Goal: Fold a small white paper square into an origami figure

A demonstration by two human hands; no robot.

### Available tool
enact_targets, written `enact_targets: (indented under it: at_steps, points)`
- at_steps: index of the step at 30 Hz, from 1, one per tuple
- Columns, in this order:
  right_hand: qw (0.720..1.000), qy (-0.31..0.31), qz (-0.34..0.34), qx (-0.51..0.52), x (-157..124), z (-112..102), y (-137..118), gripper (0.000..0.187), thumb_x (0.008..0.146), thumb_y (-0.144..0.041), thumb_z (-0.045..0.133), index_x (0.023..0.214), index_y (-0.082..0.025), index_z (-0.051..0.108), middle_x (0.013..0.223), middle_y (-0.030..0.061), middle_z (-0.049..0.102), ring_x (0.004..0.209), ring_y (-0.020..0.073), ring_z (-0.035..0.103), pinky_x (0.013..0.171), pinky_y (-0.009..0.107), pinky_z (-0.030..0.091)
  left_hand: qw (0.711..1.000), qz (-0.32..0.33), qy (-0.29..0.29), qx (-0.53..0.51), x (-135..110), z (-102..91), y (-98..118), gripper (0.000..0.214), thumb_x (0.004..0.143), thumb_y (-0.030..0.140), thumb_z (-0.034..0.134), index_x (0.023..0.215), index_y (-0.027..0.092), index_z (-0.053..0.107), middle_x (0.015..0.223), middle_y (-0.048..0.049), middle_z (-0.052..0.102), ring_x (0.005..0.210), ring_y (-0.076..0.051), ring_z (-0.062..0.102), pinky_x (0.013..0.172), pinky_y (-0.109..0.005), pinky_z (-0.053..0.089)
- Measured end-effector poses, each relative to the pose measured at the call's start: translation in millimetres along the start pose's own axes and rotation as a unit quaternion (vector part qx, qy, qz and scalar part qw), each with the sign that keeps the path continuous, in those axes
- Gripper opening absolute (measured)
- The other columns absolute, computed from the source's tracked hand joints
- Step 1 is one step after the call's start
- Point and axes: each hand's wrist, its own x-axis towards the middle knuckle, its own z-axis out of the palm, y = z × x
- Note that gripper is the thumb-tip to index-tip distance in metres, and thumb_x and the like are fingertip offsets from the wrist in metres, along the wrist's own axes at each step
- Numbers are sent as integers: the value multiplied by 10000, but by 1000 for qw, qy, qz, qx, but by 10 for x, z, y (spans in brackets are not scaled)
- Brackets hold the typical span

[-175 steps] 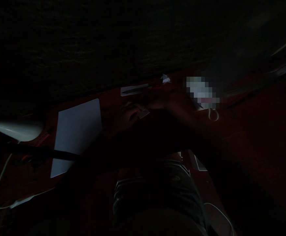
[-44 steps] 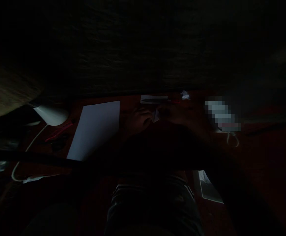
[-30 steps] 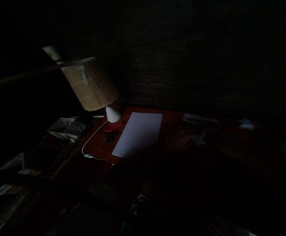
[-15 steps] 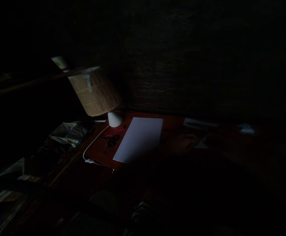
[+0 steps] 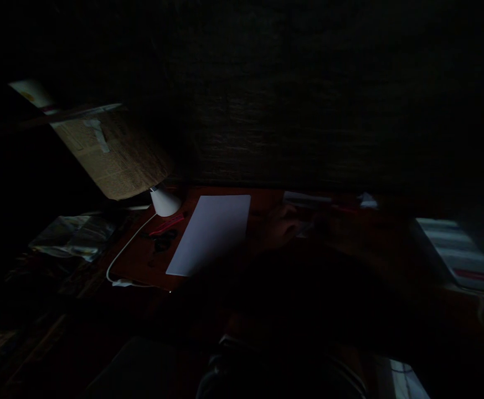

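Note:
The light is very low, so both hands show only faintly. My left hand (image 5: 282,223) is over the wooden desk, its fingers curled. A small piece of white paper (image 5: 305,229) lies right by its fingertips; whether the fingers pinch it is too dark to tell. My right hand (image 5: 329,224) is a dim shape just right of that paper, its fingers lost in shadow. Left of my left hand lies a large white sheet of paper (image 5: 215,230), its lower right part in shadow. Behind the hands is a pale strip of paper (image 5: 306,198).
A white-based lamp (image 5: 165,202) with a brown paper shade stands at the back left, its cord running forward. Beside it lie black scissors (image 5: 163,241) and a red cutter (image 5: 167,224). A crumpled paper scrap (image 5: 367,200) and a striped pad-like object (image 5: 460,252) are further right.
The view has swung to the right, so the lamp and sheet sit further left and the striped object shows more fully. Both hands stay around the same small paper.

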Motion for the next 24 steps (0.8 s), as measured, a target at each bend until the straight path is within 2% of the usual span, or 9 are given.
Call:
enact_targets:
  at_steps: [4,6,8,11,12,16,20,24]
  points:
    - [999,9,10,29,-8,23,-51,215,866,-350,859,1033,-290,738,1093,135,855,994,351,823,842,462,642,999,-17,-18,-33,16,-9,-36,93,1083,213,696,1072,229,787,1301,-118,759,1316,-317,680,1205,-542,531]
    - [998,19,14,61,10,88,-52,254,819,-322,879,1008,-291,712,1080,112,853,985,337,819,845,445,647,997,-39,-8,-61,14,7,-86,13,1048,221,745,1060,227,746,1221,-108,776,1247,-313,699,1142,-522,557]
    - [992,28,11,121,33,170,-60,267,794,-304,860,999,-283,690,1053,109,845,951,331,810,820,451,647,989,-85,25,-114,4,34,-146,150,1001,242,810,1113,227,710,1209,-111,767,1185,-298,709,1068,-478,582]
    - [971,56,-14,230,57,264,-88,317,808,-363,843,1088,-280,720,1056,88,846,981,321,810,881,473,660,955,-146,53,-254,-6,82,-218,376,945,253,875,1261,231,674,1167,-81,768,1116,-259,739,1029,-417,585]
    - [964,59,-20,257,61,278,-97,318,818,-418,851,1079,-280,733,1042,84,845,981,320,810,896,480,663,939,-160,56,-300,-5,96,-229,395,932,277,894,1259,228,677,1134,-70,770,1094,-252,746,1020,-406,582]
    - [952,39,-18,304,60,269,-98,391,858,-656,836,910,-271,790,985,85,857,955,322,810,869,470,664,880,-190,67,-431,12,137,-194,396,881,467,962,975,203,682,997,-46,759,981,-223,736,952,-378,571]
    - [945,30,-14,324,63,249,-68,490,841,-730,854,860,-240,852,973,96,878,934,321,802,822,437,647,860,-188,78,-469,10,114,-108,523,814,576,1016,858,186,671,904,-17,740,904,-191,709,884,-325,547]
    - [932,40,-18,359,65,231,-66,485,804,-700,896,867,-220,871,969,91,884,903,305,790,837,427,634,844,-189,41,-500,-8,53,-58,482,860,562,1009,902,170,730,878,-19,758,856,-183,735,860,-313,561]
